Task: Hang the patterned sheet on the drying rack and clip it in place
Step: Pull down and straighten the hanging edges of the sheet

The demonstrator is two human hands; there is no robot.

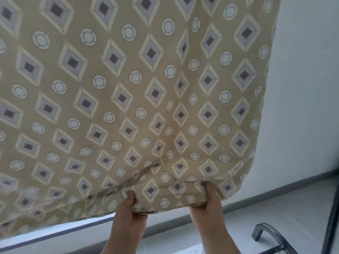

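I have the patterned sheet (146, 88) by one edge, both hands pinching it close together low in the view. My left hand (128, 215) lays its thumb on the printed face with the other fingers tucked behind the cloth, out of sight. My right hand (209, 206) grips the same way just beside it, and a bunched fold sits between the two.

The rest of the fabric spreads up and away from me and fills most of the view. I judge I hold the hem in two places so that the cloth stays broad and flat rather than roping up, which suits laying it over a bar. Its far end runs out of frame, so I cannot tell whether it already rests on anything.

Low on the right a dark curved metal tube (269, 233) stands on the pale floor (275, 204) before the white wall (302, 88) — possibly a foot of the drying rack, though I cannot be sure. No clip shows, so clipping looks some way off.
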